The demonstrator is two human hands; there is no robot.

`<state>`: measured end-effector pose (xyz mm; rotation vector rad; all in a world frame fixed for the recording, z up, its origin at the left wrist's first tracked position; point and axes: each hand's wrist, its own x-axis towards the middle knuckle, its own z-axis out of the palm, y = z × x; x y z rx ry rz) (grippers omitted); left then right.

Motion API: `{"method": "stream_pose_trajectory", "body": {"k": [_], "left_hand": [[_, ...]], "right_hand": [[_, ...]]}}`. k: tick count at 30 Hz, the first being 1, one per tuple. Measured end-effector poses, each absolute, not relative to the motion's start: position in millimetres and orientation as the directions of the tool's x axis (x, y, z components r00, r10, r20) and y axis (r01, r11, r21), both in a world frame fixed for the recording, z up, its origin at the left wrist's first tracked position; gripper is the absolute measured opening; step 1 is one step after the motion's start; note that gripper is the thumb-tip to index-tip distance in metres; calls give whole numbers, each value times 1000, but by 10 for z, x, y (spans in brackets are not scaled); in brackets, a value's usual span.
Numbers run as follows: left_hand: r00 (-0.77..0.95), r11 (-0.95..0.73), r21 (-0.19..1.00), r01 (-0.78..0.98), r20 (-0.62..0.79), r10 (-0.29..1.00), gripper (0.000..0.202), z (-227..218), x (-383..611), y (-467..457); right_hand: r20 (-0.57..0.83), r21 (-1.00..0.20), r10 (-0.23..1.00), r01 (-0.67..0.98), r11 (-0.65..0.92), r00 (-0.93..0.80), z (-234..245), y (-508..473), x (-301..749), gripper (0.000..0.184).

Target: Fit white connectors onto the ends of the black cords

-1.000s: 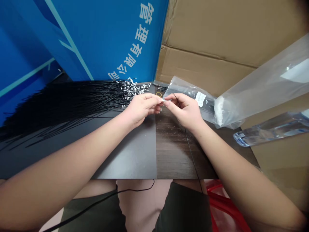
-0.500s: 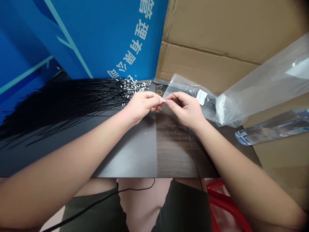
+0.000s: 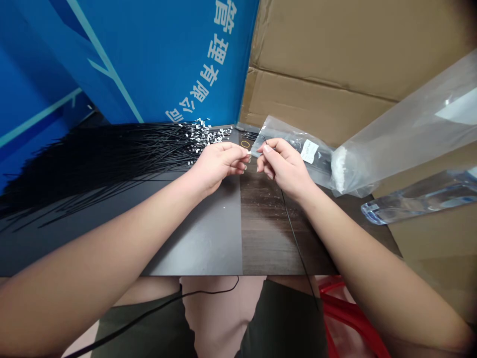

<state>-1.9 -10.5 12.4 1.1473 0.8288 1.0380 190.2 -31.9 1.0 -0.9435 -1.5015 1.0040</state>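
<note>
Between the thumb and index finger of my left hand (image 3: 219,163) is a small white connector (image 3: 249,153). My right hand (image 3: 286,166), a short gap to the right, pinches a thin black wire (image 3: 293,228). One end of the wire sticks up past the fingertips; the rest hangs down across the table and over its front edge. Whether the wire's tip carries a terminal is too small to tell. Left of my left hand lies a large pile of black wires (image 3: 104,156), many with white connectors (image 3: 201,136) on their ends.
A clear plastic bag (image 3: 285,130) with a white label lies behind my right hand. Right of it, another clear bag (image 3: 345,171) holds small white pieces. A plastic bottle (image 3: 417,199) lies far right. Cardboard (image 3: 328,44) and a blue panel (image 3: 156,54) stand behind the table (image 3: 208,238).
My hands have moved apart. The right one has drawn slightly back with the wire, its fingers curling more, while the left keeps the white connector.
</note>
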Motion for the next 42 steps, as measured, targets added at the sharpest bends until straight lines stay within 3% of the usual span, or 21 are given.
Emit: {"method": "stream_pose_trajectory", "body": {"k": [8, 18, 27, 42], "left_hand": [[287, 55, 973, -225, 13, 958, 12, 120, -19, -101], [222, 57, 966, -251, 0, 975, 11, 140, -11, -109], [328, 239, 899, -368, -115, 938, 16, 64, 55, -127], [395, 305, 864, -401, -138, 908, 10, 67, 78, -133]], "right_hand": [[193, -977, 961, 57, 208, -198, 81, -368, 1882, 39], [56, -998, 988, -1, 56, -142, 88, -392, 1837, 21], [93, -995, 984, 7, 95, -153, -57, -379, 1755, 36], [85, -996, 984, -54, 77, -156, -35, -390, 1715, 30]]}}
